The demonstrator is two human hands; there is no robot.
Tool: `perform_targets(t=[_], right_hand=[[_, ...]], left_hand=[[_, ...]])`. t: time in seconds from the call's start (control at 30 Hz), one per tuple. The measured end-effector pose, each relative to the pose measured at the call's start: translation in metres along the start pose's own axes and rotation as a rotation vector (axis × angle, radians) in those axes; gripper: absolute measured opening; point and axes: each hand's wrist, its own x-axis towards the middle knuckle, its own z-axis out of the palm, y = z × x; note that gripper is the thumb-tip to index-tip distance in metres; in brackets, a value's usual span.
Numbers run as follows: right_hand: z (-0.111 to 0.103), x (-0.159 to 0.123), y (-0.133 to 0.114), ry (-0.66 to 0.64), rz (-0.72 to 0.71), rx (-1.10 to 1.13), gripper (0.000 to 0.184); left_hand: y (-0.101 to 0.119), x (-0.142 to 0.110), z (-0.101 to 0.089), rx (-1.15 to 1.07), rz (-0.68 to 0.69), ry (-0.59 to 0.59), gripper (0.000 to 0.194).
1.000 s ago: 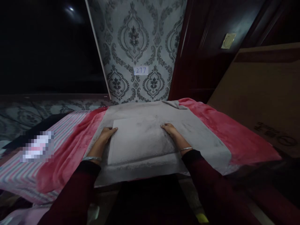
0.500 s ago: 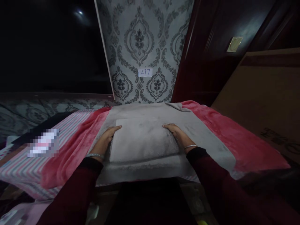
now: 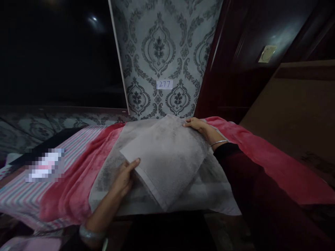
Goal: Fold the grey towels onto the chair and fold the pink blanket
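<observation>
A folded grey towel (image 3: 167, 160) lies turned at an angle on a larger grey towel (image 3: 110, 174) spread over a pink blanket (image 3: 261, 157). My left hand (image 3: 125, 176) grips the folded towel's near left edge, thumb on top. My right hand (image 3: 196, 124) holds its far right corner, fingers curled over the cloth. Both arms wear dark red sleeves and a bangle at each wrist.
A striped pink sheet (image 3: 23, 188) covers the surface to the left. Patterned wallpaper with a small label reading 277 (image 3: 164, 84) stands behind. A dark red door (image 3: 235, 69) and a brown cardboard panel (image 3: 295, 115) are at the right.
The folded towel has been turned clockwise. My right hand moved away to the far corner and my left hand pulled back toward me along the near edge.
</observation>
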Motion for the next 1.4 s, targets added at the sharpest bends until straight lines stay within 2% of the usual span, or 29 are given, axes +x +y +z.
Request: perform_targets(t=[0.07, 0.17, 0.27, 0.37, 0.5, 0.57, 0.67, 0.83, 0.9, 1.0, 1.03, 1.1, 1.2, 1.27, 1.33, 1.4], right_hand=[[0.008, 0.005, -0.003, -0.078, -0.014, 0.002, 0.012], [0.016, 0.015, -0.006, -0.142, -0.046, 0.027, 0.009], [0.016, 0.032, -0.012, -0.189, -0.063, 0.032, 0.019], [0.024, 0.052, -0.020, -0.132, -0.082, -0.130, 0.031], [0.067, 0.065, -0.016, -0.020, -0.063, -0.318, 0.052], [0.096, 0.060, -0.006, -0.040, -0.059, -0.346, 0.059], [0.129, 0.041, 0.013, -0.083, -0.095, -0.375, 0.058], [0.156, 0.010, 0.032, -0.126, -0.191, -0.535, 0.057], [0.159, 0.004, 0.035, -0.129, -0.222, -0.588, 0.058], [0.157, 0.002, 0.037, -0.123, -0.241, -0.595, 0.059], [0.156, 0.002, 0.036, -0.138, -0.238, -0.586, 0.059], [0.151, 0.000, 0.035, -0.183, -0.218, -0.556, 0.059], [0.149, -0.015, 0.034, -0.211, -0.204, -0.510, 0.060], [0.151, -0.031, 0.035, -0.186, -0.239, -0.511, 0.060], [0.155, -0.048, 0.039, -0.146, -0.288, -0.528, 0.061], [0.160, -0.059, 0.044, -0.100, -0.324, -0.539, 0.061]], left_hand=[[-0.012, -0.008, 0.001, -0.015, -0.030, 0.046, 0.037], [-0.021, -0.015, 0.004, -0.063, 0.017, 0.086, 0.039], [-0.023, -0.023, 0.007, -0.093, 0.031, 0.133, 0.041], [-0.033, -0.030, 0.013, -0.138, -0.037, 0.161, 0.043], [-0.063, -0.030, 0.021, -0.254, -0.221, 0.052, 0.041], [-0.075, -0.027, 0.021, -0.282, -0.290, 0.015, 0.041], [-0.082, -0.021, 0.016, -0.280, -0.306, -0.076, 0.042], [-0.084, -0.026, 0.006, -0.201, -0.332, -0.184, 0.039], [-0.085, -0.035, 0.004, -0.102, -0.422, -0.329, 0.034], [-0.080, -0.049, 0.007, 0.114, -0.561, -0.676, 0.038], [-0.074, -0.051, 0.010, 0.188, -0.531, -0.748, 0.040], [-0.057, -0.046, 0.018, 0.351, -0.308, -0.760, 0.042], [-0.031, -0.018, 0.029, 0.726, 0.301, -0.571, 0.044], [-0.025, 0.007, 0.033, 1.075, 0.589, -0.504, 0.048], [-0.031, 0.028, 0.033, 1.427, 0.674, -0.477, 0.060], [-0.045, 0.040, 0.031, 1.677, 0.653, -0.452, 0.068]])
